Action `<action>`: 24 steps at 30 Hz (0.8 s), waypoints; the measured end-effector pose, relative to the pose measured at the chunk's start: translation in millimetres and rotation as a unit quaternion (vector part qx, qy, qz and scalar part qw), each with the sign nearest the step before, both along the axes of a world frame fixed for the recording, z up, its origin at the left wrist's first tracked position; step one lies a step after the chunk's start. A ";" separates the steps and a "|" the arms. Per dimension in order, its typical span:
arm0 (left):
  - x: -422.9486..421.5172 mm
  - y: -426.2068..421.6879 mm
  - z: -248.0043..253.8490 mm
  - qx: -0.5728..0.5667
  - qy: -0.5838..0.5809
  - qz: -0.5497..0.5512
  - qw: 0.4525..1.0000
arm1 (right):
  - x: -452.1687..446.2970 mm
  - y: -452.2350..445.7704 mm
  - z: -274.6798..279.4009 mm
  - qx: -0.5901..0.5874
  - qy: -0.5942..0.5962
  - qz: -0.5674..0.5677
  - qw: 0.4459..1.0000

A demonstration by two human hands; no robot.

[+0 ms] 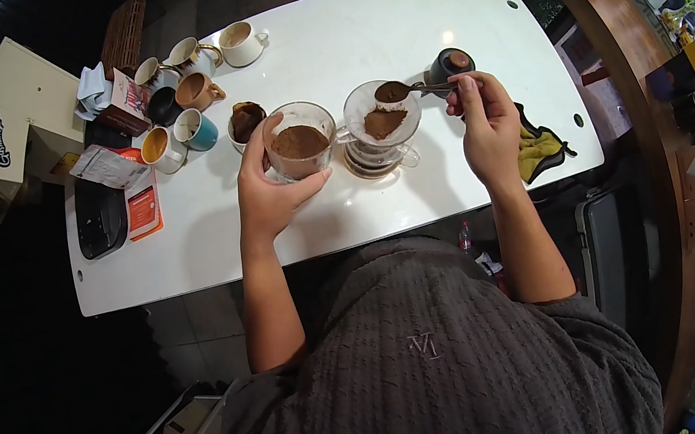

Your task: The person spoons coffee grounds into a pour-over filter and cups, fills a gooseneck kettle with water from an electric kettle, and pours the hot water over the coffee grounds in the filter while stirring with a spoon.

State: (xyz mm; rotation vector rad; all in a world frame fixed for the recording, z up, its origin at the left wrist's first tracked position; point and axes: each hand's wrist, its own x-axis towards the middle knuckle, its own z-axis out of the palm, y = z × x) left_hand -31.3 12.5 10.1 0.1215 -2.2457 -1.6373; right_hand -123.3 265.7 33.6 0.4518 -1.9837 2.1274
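Near the middle of the frame, the left hand (269,192) holds a glass (307,166), its fingers spread around the side and the thumb along the lower edge. Brown powder (300,140) lies inside. To the right of centre, the right hand (488,125) pinches the handle of a spoon (411,88) between thumb and fingers. The spoon's bowl, heaped with the same brown powder, is above the rim of a dripper (383,145), just right of the glass. More powder lies in the dripper, which sits over a clear server (371,165).

A dark jar (439,69) stands just behind the spoon handle, and a yellow-green glove (539,148) lies at the right of the white tabletop (189,268). Behind the left hand's fingertips is a cup with a dark-stained liner (245,123). Several mugs (197,92) cluster at the upper left, beside a box (122,105), a silvery pouch (111,165) and an orange packet (143,208).
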 end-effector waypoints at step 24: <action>8.9 -25.5 -8.5 0.003 -0.022 -0.047 0.999 | 21.2 -15.0 -3.1 0.175 0.148 -0.109 0.967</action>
